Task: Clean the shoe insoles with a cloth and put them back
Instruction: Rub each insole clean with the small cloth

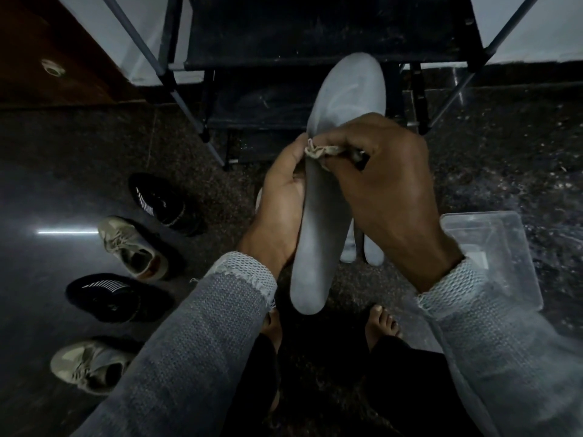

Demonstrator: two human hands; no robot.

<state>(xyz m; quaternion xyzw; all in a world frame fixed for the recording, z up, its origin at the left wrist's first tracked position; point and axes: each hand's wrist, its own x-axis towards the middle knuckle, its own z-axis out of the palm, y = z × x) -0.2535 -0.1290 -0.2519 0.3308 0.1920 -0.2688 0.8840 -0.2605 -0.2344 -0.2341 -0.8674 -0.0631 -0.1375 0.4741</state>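
Observation:
A long grey insole [318, 234] stands on end in front of me, toe up. My left hand [282, 200] grips its left edge from behind at mid length. My right hand [385, 181] is closed on a small beige cloth [321, 152] and presses it against the insole's middle. More grey insoles [362, 247] lie on the floor behind it, mostly hidden by my right hand. Left on the floor stand two black shoes [161, 200] [107, 296] and two beige sneakers [132, 246] [85, 364].
A black shoe rack [284, 58] with metal poles rises straight ahead. A clear plastic box [501, 247] sits on the dark speckled floor to the right. My bare feet [383, 323] are below the insole. A brown wooden door [47, 58] is at the upper left.

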